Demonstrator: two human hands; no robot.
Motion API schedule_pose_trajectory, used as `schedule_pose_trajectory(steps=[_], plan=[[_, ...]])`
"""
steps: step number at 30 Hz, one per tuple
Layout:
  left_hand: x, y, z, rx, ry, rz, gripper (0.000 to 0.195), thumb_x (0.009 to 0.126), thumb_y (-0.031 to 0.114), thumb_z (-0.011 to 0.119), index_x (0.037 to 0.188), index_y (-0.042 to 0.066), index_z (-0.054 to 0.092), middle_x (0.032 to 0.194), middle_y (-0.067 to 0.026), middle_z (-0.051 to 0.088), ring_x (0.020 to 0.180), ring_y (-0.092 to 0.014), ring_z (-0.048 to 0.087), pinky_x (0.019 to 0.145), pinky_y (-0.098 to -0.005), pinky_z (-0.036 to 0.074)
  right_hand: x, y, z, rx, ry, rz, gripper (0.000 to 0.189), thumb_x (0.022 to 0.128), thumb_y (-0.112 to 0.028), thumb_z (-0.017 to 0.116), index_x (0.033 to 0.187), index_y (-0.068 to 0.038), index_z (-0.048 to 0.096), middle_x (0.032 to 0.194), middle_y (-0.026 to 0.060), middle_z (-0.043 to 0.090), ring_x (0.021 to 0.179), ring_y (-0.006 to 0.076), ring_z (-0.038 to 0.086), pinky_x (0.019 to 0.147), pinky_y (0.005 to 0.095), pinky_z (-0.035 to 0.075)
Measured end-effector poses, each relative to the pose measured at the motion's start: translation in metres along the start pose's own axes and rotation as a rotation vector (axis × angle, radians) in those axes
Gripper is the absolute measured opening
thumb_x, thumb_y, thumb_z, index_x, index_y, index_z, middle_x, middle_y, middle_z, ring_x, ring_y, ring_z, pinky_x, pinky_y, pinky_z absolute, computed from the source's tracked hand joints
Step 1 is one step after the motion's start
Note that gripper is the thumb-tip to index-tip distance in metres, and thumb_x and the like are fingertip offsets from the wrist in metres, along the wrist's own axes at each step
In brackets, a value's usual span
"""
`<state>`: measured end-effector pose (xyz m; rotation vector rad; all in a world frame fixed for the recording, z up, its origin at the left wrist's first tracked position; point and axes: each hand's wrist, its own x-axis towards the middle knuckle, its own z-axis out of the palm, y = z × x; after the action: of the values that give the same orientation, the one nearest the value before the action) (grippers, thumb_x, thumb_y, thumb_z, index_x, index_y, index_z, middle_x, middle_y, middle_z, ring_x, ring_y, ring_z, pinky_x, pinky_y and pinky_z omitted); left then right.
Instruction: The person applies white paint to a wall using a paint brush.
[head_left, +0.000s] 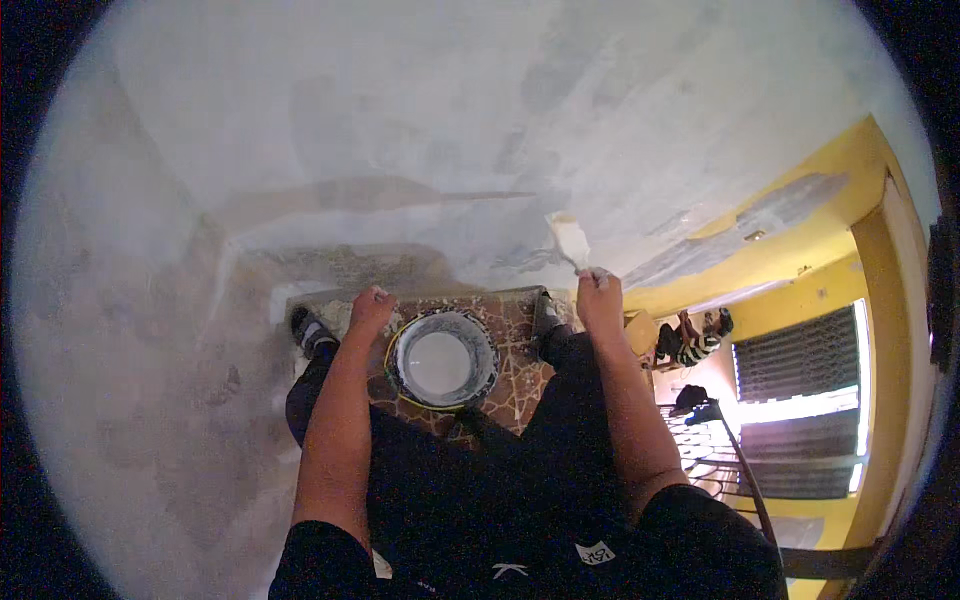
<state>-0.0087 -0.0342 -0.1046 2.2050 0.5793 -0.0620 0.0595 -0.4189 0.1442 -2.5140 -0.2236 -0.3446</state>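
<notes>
My right hand (600, 304) grips the handle of a flat paintbrush (570, 238) coated in white, its broad end at the grey-white patchy wall (420, 97). Whether the tip touches the wall is hard to tell. My left hand (373, 307) is curled in a loose fist with pale smears on the fingers, and I see nothing in it. Between my legs stands a round bucket (486, 367) with a paint-crusted rim. Whitish liquid (440, 364) fills its lower part.
Brown patterned floor tiles (517, 375) lie under the bucket, close to the wall's base. On the right, a dark metal railing (739, 457) carries a dark cap (691, 397). Beyond it is a person in a striped top (699, 348), near a yellow wall (802, 277) and a bright window (795, 409).
</notes>
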Motion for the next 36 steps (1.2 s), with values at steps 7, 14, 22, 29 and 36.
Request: schedule_pose_trajectory(steps=[7, 14, 22, 29, 36], plan=[[0.010, -0.025, 0.025, -0.037, 0.088, 0.255, 0.036, 0.080, 0.036, 0.068, 0.085, 0.000, 0.068, 0.083, -0.0202, 0.069, 0.080, -0.034, 0.068, 0.076, -0.0437, 0.052, 0.063, -0.010, -0.026, -0.030, 0.438, -0.059, 0.023, 0.097, -0.018, 0.044, 0.103, 0.004, 0.051, 0.083, 0.0285, 0.062, 0.080, 0.0480, 0.060, 0.071, 0.0544, 0.048], [-0.001, -0.001, 0.020, -0.003, -0.114, 0.051, 0.035, 0.082, 0.033, 0.068, 0.081, -0.003, 0.066, 0.074, -0.0181, 0.068, 0.071, -0.029, 0.068, 0.066, -0.0434, 0.051, 0.101, -0.021, -0.014, -0.320, 0.201, 0.224, 0.017, 0.097, -0.011, 0.039, 0.106, 0.003, 0.042, 0.086, 0.0323, 0.063, 0.084, 0.0499, 0.063, 0.074, 0.0553, 0.050], [-0.019, 0.020, 0.014, -0.079, -0.038, 0.110, 0.031, 0.080, 0.028, 0.067, 0.080, -0.003, 0.064, 0.068, -0.0160, 0.065, 0.064, -0.030, 0.065, 0.064, -0.0428, 0.050, 0.151, 0.020, -0.074, 0.200, -0.444, 0.492, 0.041, 0.101, -0.036, 0.041, 0.090, 0.002, 0.053, 0.060, 0.0110, 0.057, 0.039, 0.0232, 0.047, 0.038, 0.0406, 0.042], [-0.005, 0.010, 0.018, -0.091, -0.126, 0.086, 0.030, 0.081, 0.027, 0.065, 0.081, -0.003, 0.064, 0.078, -0.0197, 0.067, 0.076, -0.033, 0.065, 0.071, -0.0431, 0.050, 0.141, 0.043, -0.082, 1.589, -0.928, 0.875, 0.034, 0.103, -0.038, 0.042, 0.083, -0.010, 0.046, 0.056, -0.0076, 0.032, 0.037, 0.0031, 0.023, 0.027, 0.0205, 0.018], [-0.019, 0.004, 0.018, 0.113, 0.080, 0.242, 0.035, 0.080, 0.033, 0.072, 0.088, -0.001, 0.065, 0.085, -0.0199, 0.065, 0.078, -0.035, 0.064, 0.072, -0.0430, 0.049, 0.130, 0.037, -0.060, 1.820, -0.892, 0.758, 0.030, 0.101, -0.034, 0.048, 0.085, -0.008, 0.044, 0.059, -0.0056, 0.030, 0.040, 0.0042, 0.027, 0.030, 0.0218, 0.021]])
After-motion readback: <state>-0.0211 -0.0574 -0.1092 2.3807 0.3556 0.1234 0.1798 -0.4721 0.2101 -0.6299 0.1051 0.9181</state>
